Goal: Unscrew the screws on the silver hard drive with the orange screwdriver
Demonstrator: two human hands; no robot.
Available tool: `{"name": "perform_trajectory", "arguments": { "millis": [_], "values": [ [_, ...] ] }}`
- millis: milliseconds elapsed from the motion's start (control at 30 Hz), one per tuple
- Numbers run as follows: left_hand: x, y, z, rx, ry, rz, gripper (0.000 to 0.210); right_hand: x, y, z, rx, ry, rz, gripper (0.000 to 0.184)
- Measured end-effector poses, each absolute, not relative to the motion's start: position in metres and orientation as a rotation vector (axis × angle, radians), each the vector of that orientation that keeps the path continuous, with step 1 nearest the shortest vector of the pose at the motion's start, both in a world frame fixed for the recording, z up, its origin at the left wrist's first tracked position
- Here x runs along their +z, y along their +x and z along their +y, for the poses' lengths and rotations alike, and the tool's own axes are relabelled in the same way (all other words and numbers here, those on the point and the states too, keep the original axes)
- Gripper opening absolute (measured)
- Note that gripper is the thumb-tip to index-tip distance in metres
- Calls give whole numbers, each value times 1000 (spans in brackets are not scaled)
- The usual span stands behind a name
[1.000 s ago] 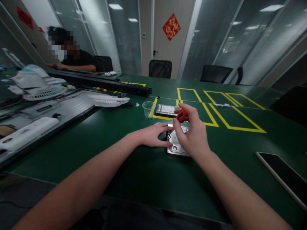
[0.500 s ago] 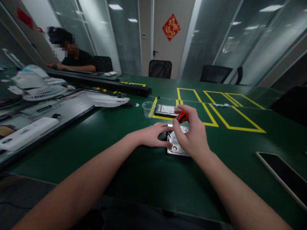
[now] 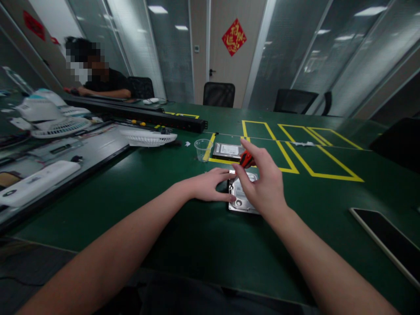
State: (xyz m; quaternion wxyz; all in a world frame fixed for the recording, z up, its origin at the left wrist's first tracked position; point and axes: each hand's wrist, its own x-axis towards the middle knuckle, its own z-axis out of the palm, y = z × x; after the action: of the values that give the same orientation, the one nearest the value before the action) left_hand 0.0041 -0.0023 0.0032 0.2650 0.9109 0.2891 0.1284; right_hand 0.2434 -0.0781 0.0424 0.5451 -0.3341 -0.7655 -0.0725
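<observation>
A silver hard drive lies on the green table in front of me. Across its left side my left hand is spread, thumb on the near part and fingertips at the far left corner, gripping it in place. My right hand is above the drive, thumb and fingers around the red and black handle of a screwdriver. The handle leans over the drive's far edge, its tip hidden by my hands. Just beyond, a second hard drive lies label up, beside a clear plastic cup.
Yellow tape outlines mark the table to the right. A phone lies at the right edge. On the left are a large metal panel, white fan parts and a long black bar. Another person sits at the far left.
My right fingers have shifted on the screwdriver handle, the index finger now raised and straighter. The handle has turned and moved slightly left. My left hand and the drive have stayed put.
</observation>
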Motion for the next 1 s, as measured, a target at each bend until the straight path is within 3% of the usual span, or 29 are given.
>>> {"name": "perform_trajectory", "arguments": {
  "millis": [433, 833, 1000],
  "values": [
    [4, 4, -4, 354, 2454, 781, 100, 43, 243, -79, -141, -783, -1806, 51],
    [3, 3, -2, 327, 2445, 804, 105, 43, 243, -80, -103, -796, -1806, 59],
    [4, 4, -3, 348, 2434, 813, 106, 44, 243, -81, -125, -782, -1794, 53]
  ]
}}
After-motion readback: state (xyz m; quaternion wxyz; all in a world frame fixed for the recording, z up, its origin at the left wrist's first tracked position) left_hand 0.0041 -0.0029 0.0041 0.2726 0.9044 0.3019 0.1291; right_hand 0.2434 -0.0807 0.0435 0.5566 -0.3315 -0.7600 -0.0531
